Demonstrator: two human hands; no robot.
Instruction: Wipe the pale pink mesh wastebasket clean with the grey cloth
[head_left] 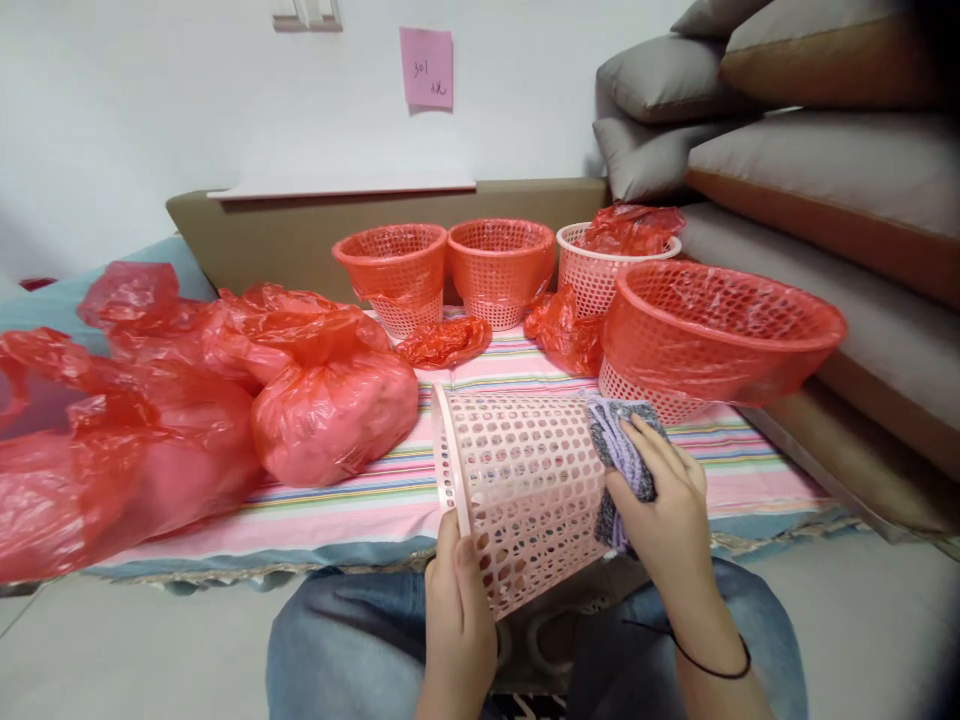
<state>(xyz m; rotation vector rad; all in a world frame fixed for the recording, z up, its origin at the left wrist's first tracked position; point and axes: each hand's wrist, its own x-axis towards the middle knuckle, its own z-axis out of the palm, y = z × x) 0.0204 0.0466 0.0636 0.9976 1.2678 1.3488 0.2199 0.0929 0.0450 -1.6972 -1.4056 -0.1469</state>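
Note:
A pale pink perforated plastic basket [525,470] lies on its side over my lap, its open rim facing left. My left hand [461,585] grips that rim at the lower left, thumb on the outer wall. At the basket's base end, my right hand [664,490] presses a grey and purple striped cloth [626,450] against the plastic. The fingers of the right hand are bent over the cloth, and a thin black band circles that wrist. Part of the cloth is hidden under the hand.
Two baskets lined with red bags [390,262] [501,260], a pale basket [581,270] and a larger red-lined basket [720,330] stand behind. Filled red bags [337,400] lie left on the striped cloth cover [300,510]. Cushions [825,160] are stacked at right.

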